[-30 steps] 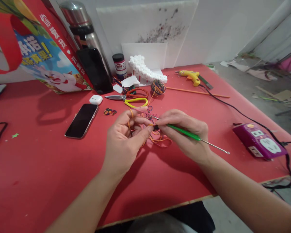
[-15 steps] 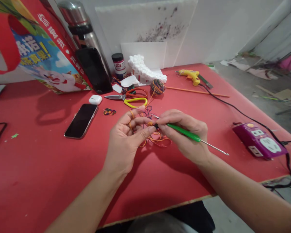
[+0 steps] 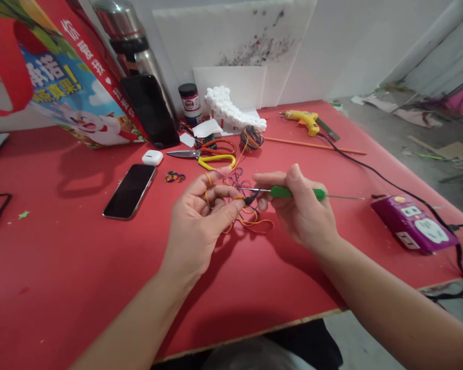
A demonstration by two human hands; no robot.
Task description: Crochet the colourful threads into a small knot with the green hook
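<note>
My left hand pinches a small piece of crochet work, dark with an orange part, between thumb and fingers. Orange yarn wraps round its raised fingers. In my right hand is a crochet hook with a green handle, its thumb lying over the grip and its metal tip reaching to the crochet piece. Loose multicoloured yarn curls on the table beneath both hands. Behind them sits the yarn ball, with a strand running towards my left hand.
Scissors, a small crocheted piece, a phone and a white earbud case lie to the left and behind. A glue gun trails its cord past a purple box on the right. A gift bag stands back left.
The crochet hook has turned from slanting to nearly level. My right thumb has lifted onto the handle and the fingers have shifted away from the crochet piece. My left hand stays nearly still.
</note>
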